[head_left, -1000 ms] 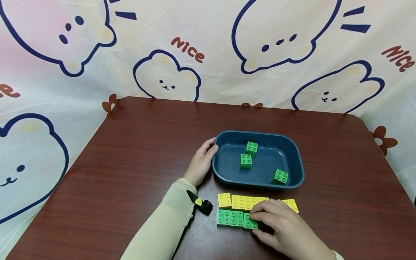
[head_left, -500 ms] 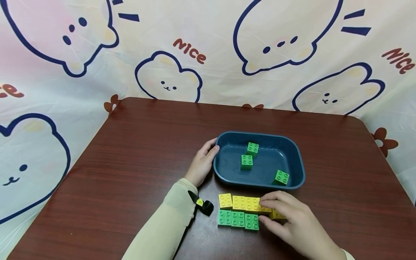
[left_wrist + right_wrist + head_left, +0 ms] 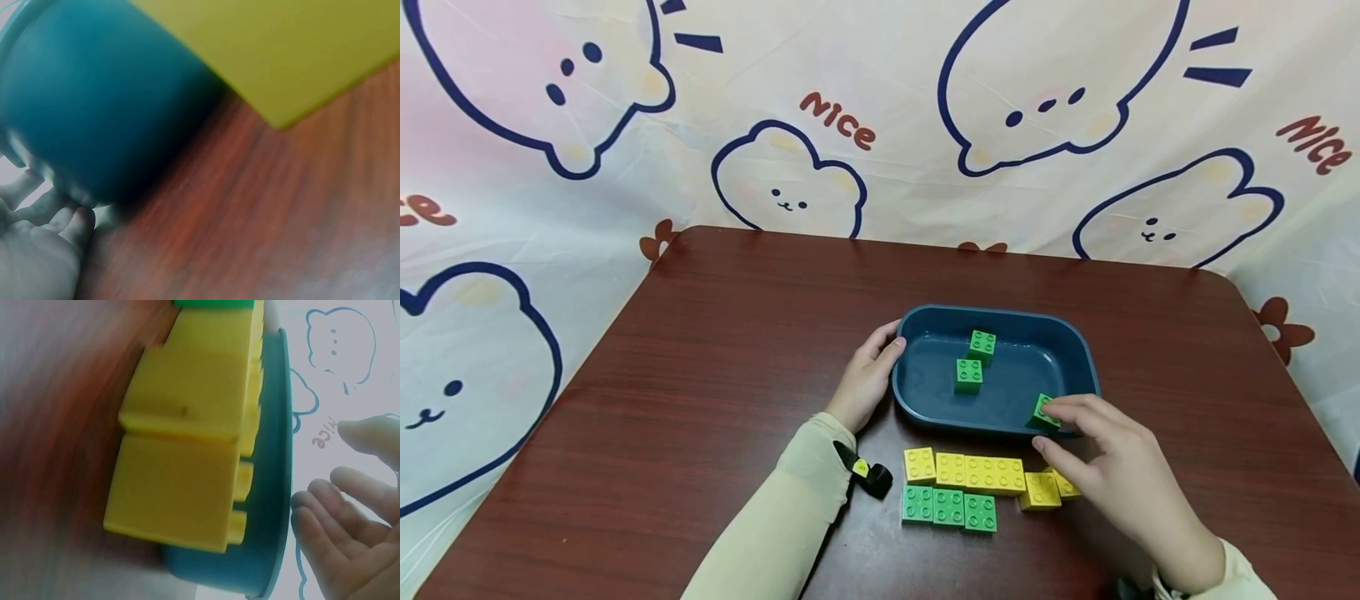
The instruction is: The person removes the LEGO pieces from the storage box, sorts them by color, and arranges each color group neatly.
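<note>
My left hand holds the left end of a dark blue tray, thumb at the rim and fingers along the outer wall. In the left wrist view its fingers meet the tray's wall. Over the tray's front right corner is my right hand, fingers spread from the thumb. Its fingertips overlap a green toy building brick inside the tray, while the thumb stays outside the front wall. Two more green bricks sit inside, left of the middle. The right wrist view shows a gap between thumb and fingers.
In front of the tray lies a row of yellow bricks, its right end stepped out of line and partly covered by my right hand. Three green bricks line up before it. A printed cloth hangs behind the brown table.
My right hand has left the third green brick in the front row and moved forward and right to the tray's corner. My left hand stays on the tray.
</note>
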Demonstrator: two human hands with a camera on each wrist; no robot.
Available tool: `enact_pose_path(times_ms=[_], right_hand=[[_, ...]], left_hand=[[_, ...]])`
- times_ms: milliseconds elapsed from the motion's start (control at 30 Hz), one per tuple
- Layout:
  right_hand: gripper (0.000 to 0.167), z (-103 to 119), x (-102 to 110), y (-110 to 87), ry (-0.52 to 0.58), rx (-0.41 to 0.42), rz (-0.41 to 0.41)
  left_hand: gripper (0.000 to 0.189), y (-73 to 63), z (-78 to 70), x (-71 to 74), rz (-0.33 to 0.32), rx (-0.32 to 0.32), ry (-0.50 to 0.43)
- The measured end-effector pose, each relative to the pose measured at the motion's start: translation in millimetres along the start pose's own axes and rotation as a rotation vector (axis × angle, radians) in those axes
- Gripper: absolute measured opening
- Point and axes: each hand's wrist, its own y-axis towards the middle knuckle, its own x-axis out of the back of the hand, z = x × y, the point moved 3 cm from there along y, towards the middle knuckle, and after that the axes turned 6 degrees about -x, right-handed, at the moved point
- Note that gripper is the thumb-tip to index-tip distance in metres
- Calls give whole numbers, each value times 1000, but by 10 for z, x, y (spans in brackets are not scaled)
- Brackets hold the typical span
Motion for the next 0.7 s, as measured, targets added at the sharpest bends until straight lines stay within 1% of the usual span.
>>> enact_pose_path(times_ms=[167,267,433,567,700], right_hand=[[30,-92,9,93,-54,-108,40],[31,-143,4,157,-88,-161,71],[40,-208,-28,283,-136,-239,186],[48,-226,-58,370,-175,-295,276],[47,-233,-101,443,-200,-328,335]], left_hand=[[41,-3,-8,-2,2,-8,-9],[41,0,-7,0,1,-7,-8],[41,4,1,4,-1,6,3],[40,2,-5,-1,-10,-4,-6],[40,5,-8,-4,-14,-13,-14]])
